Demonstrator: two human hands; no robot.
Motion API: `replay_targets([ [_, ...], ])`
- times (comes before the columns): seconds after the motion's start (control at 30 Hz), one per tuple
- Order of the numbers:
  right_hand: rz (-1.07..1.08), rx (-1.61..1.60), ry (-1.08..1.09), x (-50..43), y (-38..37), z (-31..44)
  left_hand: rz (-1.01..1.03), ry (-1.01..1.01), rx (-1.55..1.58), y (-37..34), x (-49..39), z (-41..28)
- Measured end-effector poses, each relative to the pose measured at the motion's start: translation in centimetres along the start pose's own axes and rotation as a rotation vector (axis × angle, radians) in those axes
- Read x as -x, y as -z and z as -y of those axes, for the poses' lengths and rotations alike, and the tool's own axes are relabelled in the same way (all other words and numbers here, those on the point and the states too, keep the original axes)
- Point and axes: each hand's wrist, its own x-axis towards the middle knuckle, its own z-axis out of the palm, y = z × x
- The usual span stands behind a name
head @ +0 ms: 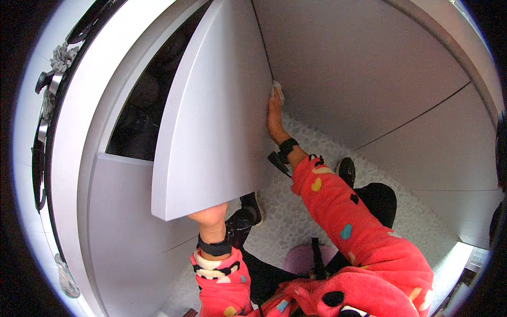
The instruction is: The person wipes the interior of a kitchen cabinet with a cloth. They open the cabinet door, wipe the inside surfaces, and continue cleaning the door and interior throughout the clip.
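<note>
A pale grey cabinet door (214,130) stands open on the left, its thick free edge turned towards me. My left hand (210,215) is at the door's lower edge, with its fingers hidden behind the panel. Farther in, my right hand (274,107) presses a whitish cloth (278,91) against the dark gap where the door meets the neighbouring cabinet front (356,79). Most of the right fingers are covered by the cloth or too small to make out.
A dark cabinet opening (136,107) shows behind the door. Above it runs a white countertop edge (75,119), with handled items along the far left. Below are the pebble-patterned floor (285,214), my dark shoes (345,171) and a pinkish stool-like object (299,257) under me.
</note>
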Motion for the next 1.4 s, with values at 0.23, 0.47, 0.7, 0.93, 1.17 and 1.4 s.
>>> replay_targets([
  [0.23, 0.076, -0.144, -0.356, 6.0, 2.0, -6.7, -0.02, 0.015, 0.108, -1.3, 0.4, -0.1],
  [0.47, 0.155, -0.267, -0.585, 11.5, 2.3, -8.7, 0.068, 0.074, 0.205, -0.5, -0.1, -0.1],
  [0.7, 0.072, -0.115, -0.279, 8.0, -0.1, -1.9, 0.122, 0.034, -0.043, -0.1, -1.7, 1.2],
  [0.93, -0.02, 0.151, 0.353, 6.3, -5.3, 11.5, -0.182, 0.089, -0.377, -3.3, -3.5, 2.1],
  [1.17, 0.162, 0.095, 0.733, 15.2, -6.8, 23.4, 0.065, -0.002, -0.453, -6.0, -5.1, 1.0],
  [1.4, 0.1, 0.105, 0.809, 10.7, -7.4, 23.4, 0.097, 0.015, -0.448, -5.7, -5.3, 0.5],
])
